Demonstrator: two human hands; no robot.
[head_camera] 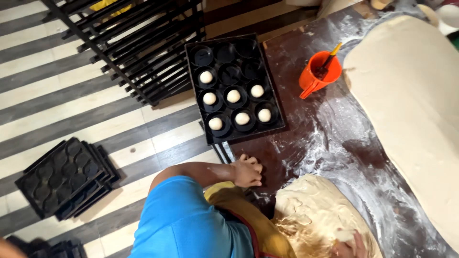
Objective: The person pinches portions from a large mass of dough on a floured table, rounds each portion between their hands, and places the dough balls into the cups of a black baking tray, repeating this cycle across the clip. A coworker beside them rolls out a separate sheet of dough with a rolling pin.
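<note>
L hand [247, 172]: fingers curled together, palm down on dark floured table [306, 129], likely rolling a dough bit under it, can't tell for sure. Sits just below black muffin tray [275, 102] w/ 7 dough balls [233, 96] in cups. R hand [350, 243] at btm edge, fingers pinching into big dough lump [315, 210], partly cut off by frame. Orange cup [319, 71] w/ brush above, near tray. Large rolled dough sheet [411, 105] at right. Stack of spare black trays [62, 177] on striped floor, well apart. Dark rack [143, 48] top left.
</note>
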